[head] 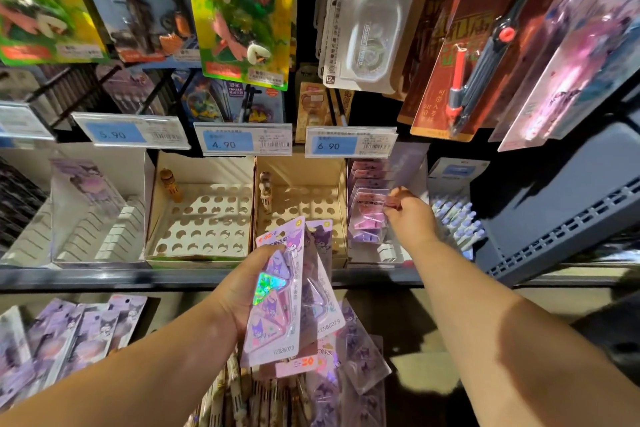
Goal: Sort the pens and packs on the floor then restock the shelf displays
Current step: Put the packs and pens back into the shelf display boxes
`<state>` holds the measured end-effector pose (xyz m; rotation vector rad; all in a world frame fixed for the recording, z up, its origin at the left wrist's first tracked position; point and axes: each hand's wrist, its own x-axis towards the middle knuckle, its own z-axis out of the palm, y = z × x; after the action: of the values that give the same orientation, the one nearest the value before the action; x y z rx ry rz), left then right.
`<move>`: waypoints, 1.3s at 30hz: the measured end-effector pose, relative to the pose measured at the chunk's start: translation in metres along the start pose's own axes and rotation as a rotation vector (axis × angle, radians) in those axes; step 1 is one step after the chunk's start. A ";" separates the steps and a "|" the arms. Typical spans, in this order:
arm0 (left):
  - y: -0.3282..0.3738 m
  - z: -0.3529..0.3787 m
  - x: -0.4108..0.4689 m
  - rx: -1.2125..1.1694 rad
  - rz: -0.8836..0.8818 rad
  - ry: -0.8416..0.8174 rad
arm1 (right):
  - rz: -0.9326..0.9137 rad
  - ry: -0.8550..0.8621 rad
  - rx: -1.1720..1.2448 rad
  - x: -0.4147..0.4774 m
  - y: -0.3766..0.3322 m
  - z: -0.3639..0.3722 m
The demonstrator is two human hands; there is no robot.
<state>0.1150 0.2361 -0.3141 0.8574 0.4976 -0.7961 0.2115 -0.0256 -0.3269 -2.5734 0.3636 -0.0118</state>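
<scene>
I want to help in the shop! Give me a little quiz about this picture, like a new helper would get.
1. True or false: the left hand holds several purple packs.
2. What does the right hand do? A: pinches a pack in the shelf tray. B: waves in the air. C: rests on the floor.
3. Fill in: the price tag between the 5.90 tag and the 6.90 tag reads ___.
Key: 1 true; 2 A; 3 4.90.
</scene>
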 end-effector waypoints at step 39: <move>0.003 -0.004 0.003 0.014 0.011 -0.056 | -0.048 -0.150 0.160 0.005 0.000 -0.011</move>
<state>0.1192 0.2394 -0.3172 0.8478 0.4383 -0.8123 0.2158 -0.0329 -0.3182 -2.4066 0.2342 0.1292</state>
